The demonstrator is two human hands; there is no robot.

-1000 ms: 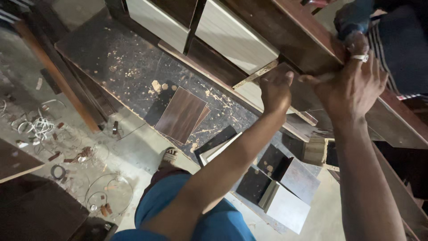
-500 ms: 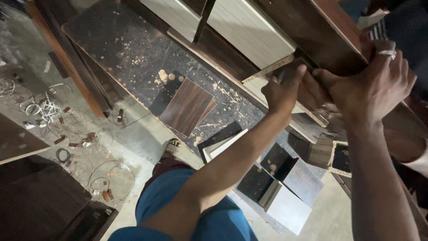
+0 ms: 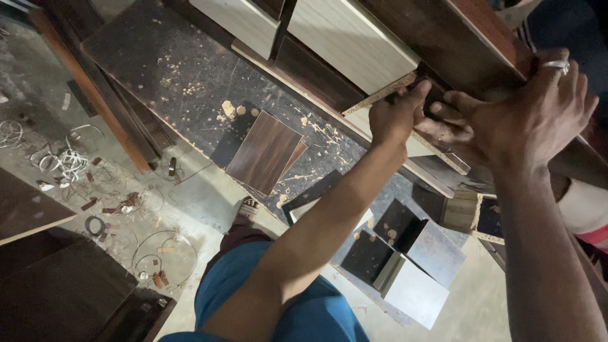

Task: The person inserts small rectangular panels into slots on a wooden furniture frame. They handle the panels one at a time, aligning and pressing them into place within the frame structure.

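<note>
My left hand (image 3: pixel 394 117) is closed around the raw chipboard edge of a dark brown laminated board (image 3: pixel 456 38) at the upper right, thumb stretched along the edge. My right hand (image 3: pixel 525 111), with a silver ring on one finger, grips the same board just to the right, its fingers almost touching the left hand. A pale strip (image 3: pixel 418 149) lies under both hands. My legs in blue trousers (image 3: pixel 253 297) and one sandalled foot (image 3: pixel 248 208) show below.
A large dark sheet (image 3: pixel 158 69) dusted with sawdust lies on the floor, with a small wood-grain panel (image 3: pixel 263 152) on it. Light panels (image 3: pixel 348 38) lie above. Small box-like offcuts (image 3: pixel 411 272) sit lower right. Coiled edging strips (image 3: pixel 63 161) litter the floor at left.
The view has tilted and moved closer. My left hand has slid right along the board edge toward the right hand; both hands stay closed on the board.
</note>
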